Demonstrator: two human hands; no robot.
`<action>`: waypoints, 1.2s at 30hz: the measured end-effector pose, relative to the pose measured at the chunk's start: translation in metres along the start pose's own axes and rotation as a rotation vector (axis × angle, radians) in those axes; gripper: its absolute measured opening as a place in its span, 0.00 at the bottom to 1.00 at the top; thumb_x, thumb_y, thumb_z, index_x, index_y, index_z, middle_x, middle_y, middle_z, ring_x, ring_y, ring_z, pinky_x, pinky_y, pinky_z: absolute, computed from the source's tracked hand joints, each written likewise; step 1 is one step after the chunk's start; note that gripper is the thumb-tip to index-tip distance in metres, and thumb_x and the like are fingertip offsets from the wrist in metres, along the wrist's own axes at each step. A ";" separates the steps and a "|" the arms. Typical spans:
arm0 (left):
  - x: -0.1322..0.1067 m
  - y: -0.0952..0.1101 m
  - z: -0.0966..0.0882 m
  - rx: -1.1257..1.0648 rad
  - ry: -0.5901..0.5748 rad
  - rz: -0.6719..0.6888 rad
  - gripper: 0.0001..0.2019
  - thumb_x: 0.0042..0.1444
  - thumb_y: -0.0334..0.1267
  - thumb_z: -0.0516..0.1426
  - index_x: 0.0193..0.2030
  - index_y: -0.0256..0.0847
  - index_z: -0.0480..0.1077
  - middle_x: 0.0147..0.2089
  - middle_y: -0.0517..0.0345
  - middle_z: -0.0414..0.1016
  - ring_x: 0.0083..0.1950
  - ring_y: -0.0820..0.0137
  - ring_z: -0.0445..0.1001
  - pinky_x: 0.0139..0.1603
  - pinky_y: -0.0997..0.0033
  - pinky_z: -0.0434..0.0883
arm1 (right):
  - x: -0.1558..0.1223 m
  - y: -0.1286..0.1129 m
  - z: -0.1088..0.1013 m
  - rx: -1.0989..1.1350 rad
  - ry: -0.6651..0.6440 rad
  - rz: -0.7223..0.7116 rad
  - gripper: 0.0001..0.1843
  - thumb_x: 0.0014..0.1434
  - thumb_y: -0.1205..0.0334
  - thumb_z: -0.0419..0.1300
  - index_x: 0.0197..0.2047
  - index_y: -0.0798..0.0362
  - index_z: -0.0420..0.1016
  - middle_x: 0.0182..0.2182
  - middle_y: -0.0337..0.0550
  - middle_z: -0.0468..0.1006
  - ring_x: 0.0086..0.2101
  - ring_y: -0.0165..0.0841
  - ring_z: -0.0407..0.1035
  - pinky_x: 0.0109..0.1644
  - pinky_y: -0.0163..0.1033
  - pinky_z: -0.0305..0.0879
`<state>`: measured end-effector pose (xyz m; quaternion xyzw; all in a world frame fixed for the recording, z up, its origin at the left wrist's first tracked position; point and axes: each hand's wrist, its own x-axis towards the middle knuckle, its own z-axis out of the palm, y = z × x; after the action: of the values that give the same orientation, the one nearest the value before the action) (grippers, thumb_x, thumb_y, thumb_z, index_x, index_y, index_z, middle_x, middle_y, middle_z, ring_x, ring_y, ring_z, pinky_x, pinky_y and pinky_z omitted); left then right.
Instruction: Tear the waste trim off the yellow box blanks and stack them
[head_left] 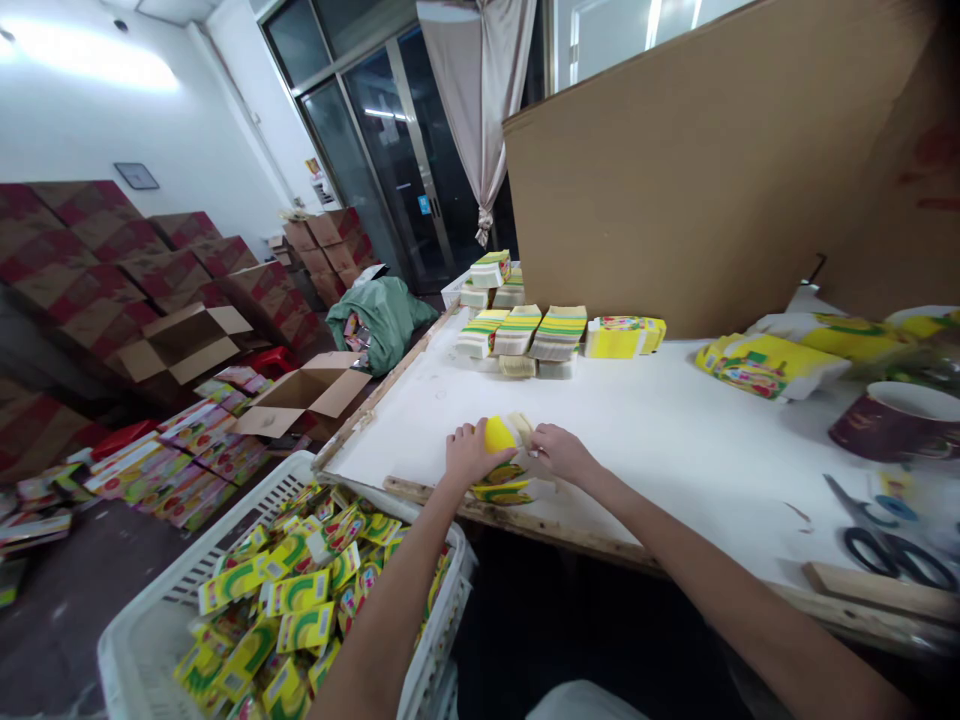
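Note:
Near the front edge of the white table, my left hand [471,455] is wrapped round a yellow paper packet [501,434]. My right hand [564,452] is closed at the packet's pale right end, fingers pinched together; what exactly lies between them is too small to make out. Below my left hand, more yellow-and-green packets [504,492] lie at the table edge. To the left and lower down, a white plastic basket [126,640] holds a heap of yellow-and-green packets [296,592].
Stacks of flat yellow-and-white paper pieces [556,332] stand at the back of the table, before a tall cardboard sheet [660,190]. At right are loose yellow packaging [765,365], a dark mug [877,425], scissors [889,545] and a wooden strip [877,592]. An open carton [300,400] sits on the floor.

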<state>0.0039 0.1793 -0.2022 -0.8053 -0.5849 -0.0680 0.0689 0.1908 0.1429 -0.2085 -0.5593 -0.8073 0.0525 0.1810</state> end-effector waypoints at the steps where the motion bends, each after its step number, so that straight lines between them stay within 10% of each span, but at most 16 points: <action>1: 0.000 0.000 0.000 0.002 0.002 -0.002 0.41 0.42 0.69 0.42 0.56 0.43 0.53 0.45 0.47 0.66 0.47 0.57 0.64 0.45 0.60 0.58 | 0.002 -0.001 0.000 -0.001 -0.016 0.008 0.06 0.52 0.70 0.54 0.34 0.53 0.71 0.33 0.41 0.71 0.36 0.30 0.64 0.38 0.33 0.58; 17: -0.001 0.002 0.000 0.028 0.010 -0.002 0.37 0.46 0.66 0.40 0.56 0.42 0.54 0.44 0.45 0.65 0.46 0.56 0.64 0.44 0.60 0.57 | 0.014 -0.030 0.020 0.087 -0.205 0.421 0.13 0.59 0.57 0.51 0.39 0.58 0.69 0.37 0.43 0.73 0.36 0.31 0.69 0.41 0.42 0.66; 24: 0.000 0.001 0.000 0.030 0.004 -0.016 0.37 0.47 0.66 0.39 0.56 0.41 0.53 0.44 0.45 0.65 0.46 0.55 0.64 0.44 0.59 0.58 | 0.016 -0.049 0.021 0.166 -0.280 0.406 0.12 0.58 0.57 0.52 0.39 0.57 0.69 0.37 0.42 0.73 0.35 0.30 0.69 0.39 0.41 0.67; 36: 0.004 0.001 0.001 0.012 -0.043 -0.058 0.38 0.45 0.67 0.40 0.56 0.43 0.52 0.46 0.46 0.66 0.48 0.57 0.64 0.45 0.60 0.59 | -0.010 -0.007 -0.006 0.175 -0.226 0.245 0.11 0.51 0.67 0.52 0.36 0.55 0.75 0.31 0.42 0.77 0.34 0.32 0.69 0.36 0.34 0.59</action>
<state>0.0057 0.1831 -0.2025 -0.7889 -0.6097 -0.0490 0.0589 0.1900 0.1304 -0.2032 -0.6262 -0.7405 0.2067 0.1295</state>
